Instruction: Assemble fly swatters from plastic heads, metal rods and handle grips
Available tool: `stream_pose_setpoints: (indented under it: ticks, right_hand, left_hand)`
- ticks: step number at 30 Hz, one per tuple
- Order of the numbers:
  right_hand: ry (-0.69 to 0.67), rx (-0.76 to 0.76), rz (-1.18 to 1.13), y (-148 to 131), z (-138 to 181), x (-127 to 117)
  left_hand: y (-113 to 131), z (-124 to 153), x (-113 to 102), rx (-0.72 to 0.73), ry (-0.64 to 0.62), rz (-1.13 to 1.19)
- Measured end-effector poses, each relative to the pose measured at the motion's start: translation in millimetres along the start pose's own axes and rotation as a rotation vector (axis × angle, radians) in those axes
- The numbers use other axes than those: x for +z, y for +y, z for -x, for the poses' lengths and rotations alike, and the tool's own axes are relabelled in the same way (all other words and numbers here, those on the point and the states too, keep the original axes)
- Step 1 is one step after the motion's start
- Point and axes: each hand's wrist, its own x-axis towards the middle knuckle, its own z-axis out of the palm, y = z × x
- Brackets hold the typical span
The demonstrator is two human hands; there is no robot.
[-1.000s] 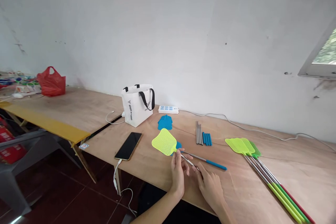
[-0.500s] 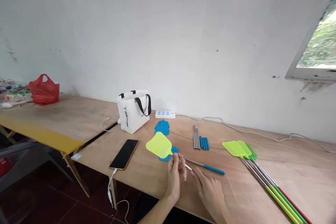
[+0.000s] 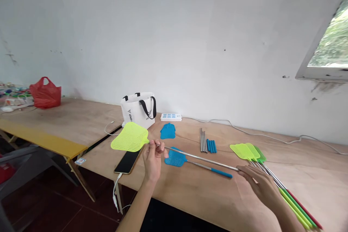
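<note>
Two bare hands, well apart, stretch a yellow-green fly swatter (image 3: 131, 137) above the front part of a wooden table (image 3: 179, 195), both forearms reaching in over its near edge. Room to move lies along the strip of tabletop between that edge and a blue fly swatter (image 3: 175, 157); the left side is tighter, with a cabled smartphone (image 3: 127, 162) at the edge and a white tote bag (image 3: 133, 110) behind. At right, a row of green-toned fly swatters (image 3: 246, 151) lies close by the right forearm. The left hand (image 3: 152, 161) pinches the neck between thumb and forefinger, its other fingers loosely curled; the right hand (image 3: 257, 181) is closed on the far end of the shaft, hiding whatever grip is there. The held swatter shows a perforated, rounded-square head, tilted toward the left, and a long, thin silver shaft slanting down to the right across the view of the blue one. Behind lie blue swatter heads (image 3: 168, 131), metal tubes (image 3: 203, 140) and short blue grips (image 3: 211, 146).
</note>
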Motion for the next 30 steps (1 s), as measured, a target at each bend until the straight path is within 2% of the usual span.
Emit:
stream_pose_setpoints:
  ticks: [6,10,15,22,27,30]
  right_hand:
    - [0.093,0.135,0.090,53.1,29.5,-13.8]
    - [0.085,0.220,0.040,69.4,38.9,-9.1]
    - [0.021,0.296,0.008,64.0,35.9,-6.6]
    - [0.043,0.372,-0.002,58.7,36.4,-13.0]
    - [0.047,0.391,-0.057,55.0,33.7,-8.1]
    - [0.004,0.395,-0.126,45.6,28.4,-5.5]
  left_hand:
    - [25.5,-22.8,-22.9,0.102,0.187,0.057]
    - [31.4,-31.2,-35.1,0.087,0.180,0.084]
    - [26.1,-29.1,-34.9,0.117,0.159,0.116]
    - [20.6,-23.7,-29.0,0.137,0.206,0.126]
    - [9.5,-19.3,-23.5,-0.034,0.174,0.017]
    - [1.9,-18.7,-23.4,-0.052,0.172,-0.086]
